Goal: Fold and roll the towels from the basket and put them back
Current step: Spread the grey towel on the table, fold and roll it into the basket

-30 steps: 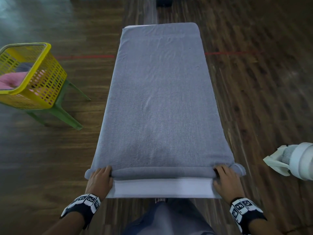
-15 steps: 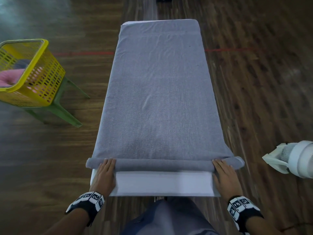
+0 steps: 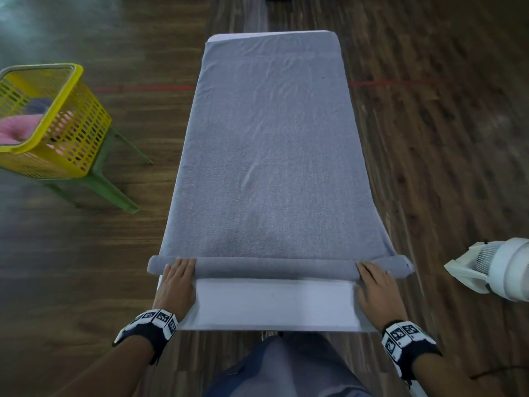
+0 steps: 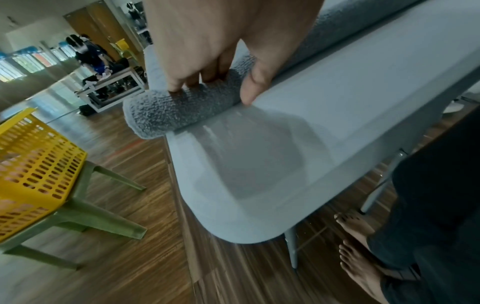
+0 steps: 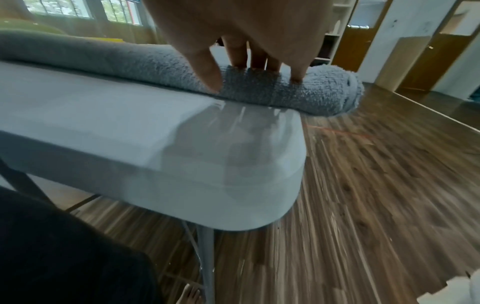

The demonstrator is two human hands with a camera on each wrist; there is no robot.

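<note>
Grey towel (image 3: 269,167) lies flat along the white table (image 3: 274,305), near end rolled into a thin tube; left hand (image 3: 176,285) and right hand (image 3: 378,290) press its ends, fingers straight and close together. Push both evenly or it'll likely cone. Yellow basket (image 3: 65,116) left on green stool (image 3: 106,181), white fan (image 3: 498,270) right: both clear of the roll.

Setting: large open indoor hall or activity room, not a home. Evidence: wide wood-plank floor (image 3: 429,167) marked with a red line (image 3: 143,88); folding white surface (image 3: 272,305) standing mid-room. Left of the surface, beyond it: a row of windows (image 4: 15,65), a seated person (image 4: 91,57) at another table (image 4: 114,82). Right of it: wooden doors (image 5: 363,51), shelving (image 5: 330,41).
</note>
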